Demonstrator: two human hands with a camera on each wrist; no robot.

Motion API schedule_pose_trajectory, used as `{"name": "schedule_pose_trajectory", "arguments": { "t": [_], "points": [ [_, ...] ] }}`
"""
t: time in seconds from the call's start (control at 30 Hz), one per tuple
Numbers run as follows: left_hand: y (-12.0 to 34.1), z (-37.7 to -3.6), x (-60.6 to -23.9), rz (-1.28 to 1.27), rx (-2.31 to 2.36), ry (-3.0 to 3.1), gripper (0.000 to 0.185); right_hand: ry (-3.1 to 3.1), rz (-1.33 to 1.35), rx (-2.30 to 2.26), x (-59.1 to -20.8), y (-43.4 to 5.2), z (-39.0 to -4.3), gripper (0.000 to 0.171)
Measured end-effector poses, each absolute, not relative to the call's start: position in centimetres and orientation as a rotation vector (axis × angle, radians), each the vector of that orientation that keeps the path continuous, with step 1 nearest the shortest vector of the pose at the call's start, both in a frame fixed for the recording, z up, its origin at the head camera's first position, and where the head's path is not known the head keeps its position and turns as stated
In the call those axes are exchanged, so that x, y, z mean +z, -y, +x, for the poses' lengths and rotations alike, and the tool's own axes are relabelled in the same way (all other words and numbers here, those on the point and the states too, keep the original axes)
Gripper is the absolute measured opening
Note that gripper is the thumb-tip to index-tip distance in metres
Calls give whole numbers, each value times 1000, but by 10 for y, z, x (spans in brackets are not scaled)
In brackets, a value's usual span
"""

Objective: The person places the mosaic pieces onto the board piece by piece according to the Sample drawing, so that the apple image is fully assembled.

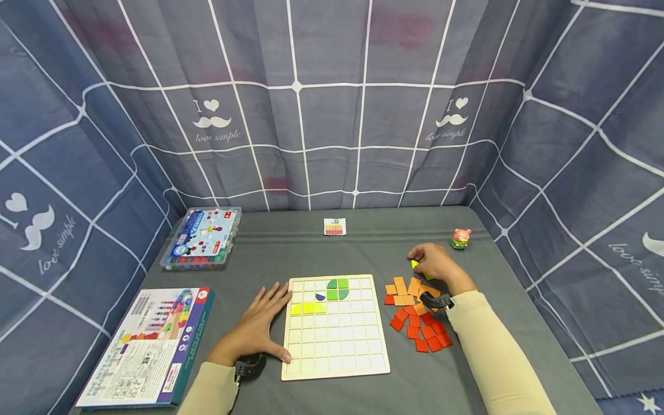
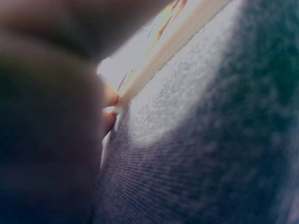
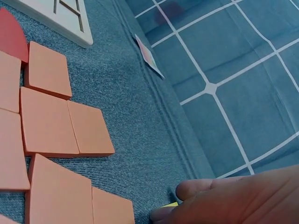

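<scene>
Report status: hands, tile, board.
Left hand flat, steadying white wooden grid board. Right hand pinching small yellow tile beyond orange square tiles. Nothing blocking the board.

Open cloth in the middle back, clutter to both sides

The grey surface (image 1: 363,253) lies bare between the gridded wooden board (image 1: 335,326) and the small pattern card (image 1: 334,226) at the back edge, so a hand could cross there freely. To the right of the board, orange tiles (image 1: 407,291) and red tiles (image 1: 422,334) crowd the cloth, with the right hand (image 1: 434,262) over their far edge and a pink pig figure (image 1: 460,238) near the back corner. The left hand (image 1: 259,328) lies flat against the board's left rim. Further left, a clear bead case (image 1: 203,238) and a printed box (image 1: 150,346) fill that side. The curtain (image 1: 332,104) walls in three sides.
</scene>
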State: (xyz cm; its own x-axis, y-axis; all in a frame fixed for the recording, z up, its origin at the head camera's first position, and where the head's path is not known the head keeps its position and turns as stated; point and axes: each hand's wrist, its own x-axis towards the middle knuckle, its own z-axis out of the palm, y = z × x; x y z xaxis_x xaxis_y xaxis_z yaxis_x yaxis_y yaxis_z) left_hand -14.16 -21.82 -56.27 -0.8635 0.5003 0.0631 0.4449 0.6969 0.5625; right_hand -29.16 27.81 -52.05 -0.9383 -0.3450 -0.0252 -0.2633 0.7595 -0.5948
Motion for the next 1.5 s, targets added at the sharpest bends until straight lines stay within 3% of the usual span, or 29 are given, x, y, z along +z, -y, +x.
{"name": "schedule_pose_trajectory", "arguments": {
  "t": [1.5],
  "points": [
    [217, -141, -560, 802, 889, -2813, 150, -2775, -507, -906, -519, -280, -293, 20]
  ]
}}
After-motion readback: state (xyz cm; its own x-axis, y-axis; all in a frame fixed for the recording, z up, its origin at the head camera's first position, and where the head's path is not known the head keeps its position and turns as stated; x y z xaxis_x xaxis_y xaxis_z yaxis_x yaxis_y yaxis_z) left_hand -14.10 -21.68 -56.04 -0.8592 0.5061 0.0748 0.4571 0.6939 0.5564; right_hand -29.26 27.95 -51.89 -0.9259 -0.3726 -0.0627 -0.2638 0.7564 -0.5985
